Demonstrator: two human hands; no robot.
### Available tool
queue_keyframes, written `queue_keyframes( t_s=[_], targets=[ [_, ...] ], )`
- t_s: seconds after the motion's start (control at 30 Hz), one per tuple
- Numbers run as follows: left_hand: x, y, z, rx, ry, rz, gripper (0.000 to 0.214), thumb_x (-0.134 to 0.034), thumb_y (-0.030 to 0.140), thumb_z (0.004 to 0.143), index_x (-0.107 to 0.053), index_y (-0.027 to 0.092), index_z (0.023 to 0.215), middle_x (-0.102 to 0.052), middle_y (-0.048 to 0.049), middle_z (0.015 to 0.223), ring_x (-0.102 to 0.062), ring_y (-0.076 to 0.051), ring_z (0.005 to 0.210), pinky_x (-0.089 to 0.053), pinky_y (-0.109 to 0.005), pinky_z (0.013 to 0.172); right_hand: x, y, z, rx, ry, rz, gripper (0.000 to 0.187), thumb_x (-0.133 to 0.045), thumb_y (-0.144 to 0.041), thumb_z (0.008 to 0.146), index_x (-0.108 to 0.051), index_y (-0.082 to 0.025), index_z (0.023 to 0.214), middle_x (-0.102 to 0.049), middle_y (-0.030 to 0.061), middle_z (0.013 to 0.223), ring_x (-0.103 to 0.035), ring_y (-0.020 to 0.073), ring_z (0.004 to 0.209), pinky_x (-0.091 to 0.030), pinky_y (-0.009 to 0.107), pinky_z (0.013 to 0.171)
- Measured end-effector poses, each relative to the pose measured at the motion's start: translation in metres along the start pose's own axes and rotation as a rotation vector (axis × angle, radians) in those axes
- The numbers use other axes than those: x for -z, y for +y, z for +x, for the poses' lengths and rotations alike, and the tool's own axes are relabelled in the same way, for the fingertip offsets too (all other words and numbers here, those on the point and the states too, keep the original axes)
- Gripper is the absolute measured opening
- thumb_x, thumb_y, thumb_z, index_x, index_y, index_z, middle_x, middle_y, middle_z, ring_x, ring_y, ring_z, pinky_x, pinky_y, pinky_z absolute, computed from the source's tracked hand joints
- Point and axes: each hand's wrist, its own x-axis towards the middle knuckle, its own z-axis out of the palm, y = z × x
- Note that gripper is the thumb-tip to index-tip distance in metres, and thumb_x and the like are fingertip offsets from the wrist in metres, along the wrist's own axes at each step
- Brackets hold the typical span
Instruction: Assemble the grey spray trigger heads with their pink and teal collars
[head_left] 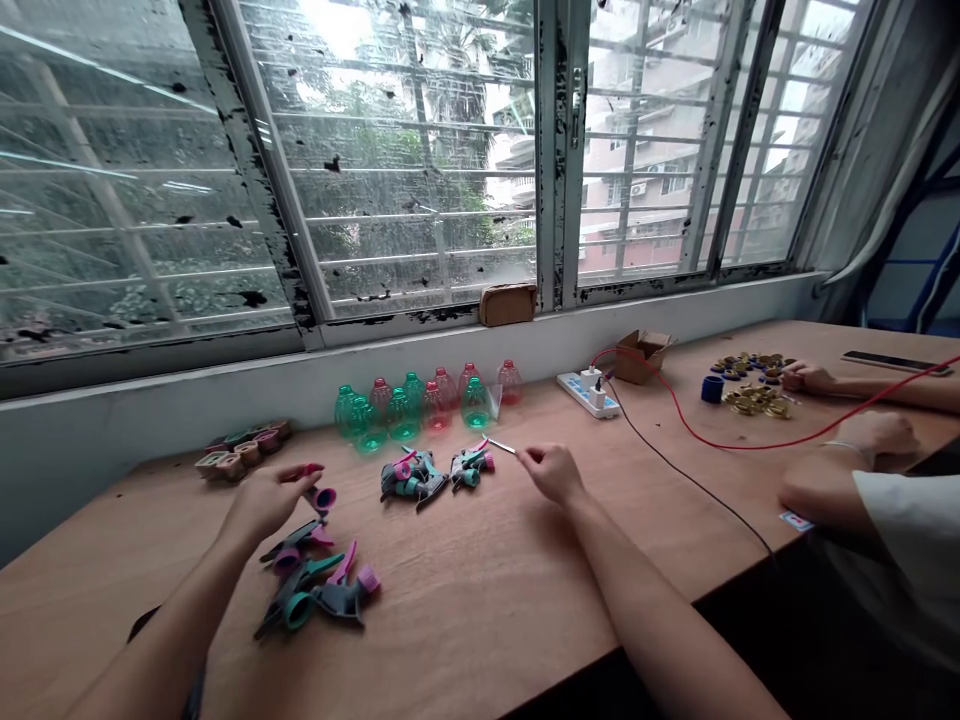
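Observation:
My left hand (264, 505) pinches a spray trigger head (324, 499) with a purple collar, above the left pile. Below it on the table lie several grey spray trigger heads (341, 600) with pink, purple or teal collars and levers. In the fingers of my right hand (553, 473) is a thin silver tool (500, 445), possibly tweezers, pointing left. Its tip is close to a small cluster of teal, grey and pink trigger heads (469, 466). Another cluster of trigger heads (412, 478) sits just left of that one.
Several green bottles (405, 415) and red bottles (508, 382) stand along the wall. Small cup-like pieces (247, 452) lie back left. A power strip (589, 395) with cables and a cardboard box (642, 357) are right. A co-worker's hands (877, 435) rest near gold and blue parts (754, 400).

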Motion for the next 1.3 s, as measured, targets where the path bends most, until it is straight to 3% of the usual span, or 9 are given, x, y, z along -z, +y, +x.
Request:
queue_keyframes(
  t_s=[0.13,0.2,0.33,0.43,0.53,0.63,0.73,0.9,1.3],
  targets=[
    [-0.006,0.071,-0.034,-0.227,-0.052,-0.077,0.041,-0.055,0.053,0.075,-0.073,0.020,0.092,-0.073,-0.0036,0.094,-0.062,-0.023,0.085,-0.046,-0.027,0.074,0.033,0.024,0.011,-0.302,0.165,-0.273,0.036,-0.049,-0.043,0.085,-0.072,-0.019,0.074,-0.070,0.0099,0.075,-0.059,0.0189,0.067,-0.030,0.027,0.054],
    [-0.021,0.098,-0.051,-0.348,-0.112,-0.146,0.040,-0.053,0.052,0.078,-0.072,0.020,0.093,-0.072,-0.0050,0.098,-0.061,-0.022,0.086,-0.045,-0.026,0.073,0.044,0.036,0.013,-0.485,0.045,-0.346,0.030,-0.051,-0.041,0.083,-0.074,-0.021,0.082,-0.071,0.0104,0.085,-0.061,0.0202,0.074,-0.033,0.026,0.055],
    [-0.070,0.128,-0.075,-0.436,-0.374,-0.089,0.039,-0.046,0.047,0.084,-0.067,0.017,0.072,-0.062,-0.0015,0.062,-0.054,-0.016,0.058,-0.033,-0.024,0.053,0.051,0.054,0.012,-0.620,-0.226,-0.325,0.019,-0.064,-0.034,0.074,-0.075,-0.022,0.084,-0.070,0.0063,0.074,-0.062,0.0172,0.066,-0.038,0.023,0.055],
    [-0.106,0.130,-0.083,-0.476,-0.407,-0.024,0.028,-0.050,0.036,0.083,-0.066,0.018,0.069,-0.059,-0.0017,0.061,-0.054,-0.017,0.061,-0.034,-0.025,0.058,0.051,0.060,0.011,-0.619,-0.298,-0.300,0.017,-0.069,-0.031,0.070,-0.074,-0.020,0.081,-0.069,0.0045,0.067,-0.060,0.0146,0.058,-0.039,0.022,0.053],
    [-0.123,0.126,-0.088,-0.498,-0.276,-0.199,0.029,-0.051,0.038,0.085,-0.063,0.022,0.106,-0.064,-0.0052,0.090,-0.058,-0.021,0.084,-0.041,-0.028,0.072,0.052,0.063,0.010,-0.597,-0.328,-0.280,0.016,-0.070,-0.028,0.070,-0.074,-0.018,0.081,-0.070,0.0051,0.070,-0.061,0.0138,0.060,-0.038,0.021,0.051],
    [-0.122,0.124,-0.093,-0.614,-0.184,-0.318,0.030,-0.052,0.040,0.086,-0.060,0.021,0.107,-0.060,-0.0077,0.105,-0.054,-0.023,0.099,-0.041,-0.034,0.087,0.054,0.064,0.008,-0.582,-0.354,-0.258,0.012,-0.069,-0.024,0.069,-0.074,-0.017,0.078,-0.071,0.0052,0.071,-0.062,0.0136,0.061,-0.037,0.020,0.049],
    [-0.116,0.124,-0.099,-0.712,-0.268,-0.274,0.017,-0.054,0.034,0.084,-0.061,0.019,0.088,-0.061,-0.0066,0.096,-0.054,-0.022,0.092,-0.041,-0.032,0.082,0.053,0.066,0.003,-0.584,-0.396,-0.233,0.009,-0.069,-0.019,0.066,-0.073,-0.017,0.074,-0.070,0.0046,0.066,-0.061,0.0135,0.058,-0.036,0.020,0.048],
    [-0.119,0.127,-0.110,-0.801,-0.440,-0.142,0.018,-0.057,0.022,0.074,-0.059,0.021,0.091,-0.061,-0.0033,0.091,-0.053,-0.020,0.088,-0.040,-0.029,0.075,0.047,0.073,-0.002,-0.569,-0.434,-0.211,0.016,-0.072,-0.017,0.061,-0.072,-0.016,0.077,-0.070,0.0044,0.074,-0.062,0.0140,0.062,-0.038,0.020,0.051],
    [-0.114,0.119,-0.106,-0.878,-0.531,-0.121,0.026,-0.053,0.011,0.062,-0.055,0.021,0.086,-0.058,-0.0027,0.087,-0.051,-0.020,0.087,-0.040,-0.026,0.070,0.041,0.068,-0.008,-0.523,-0.517,-0.132,0.006,-0.065,-0.010,0.061,-0.062,-0.014,0.063,-0.061,0.0000,0.057,-0.053,0.0102,0.050,-0.034,0.019,0.044]
  ],
)
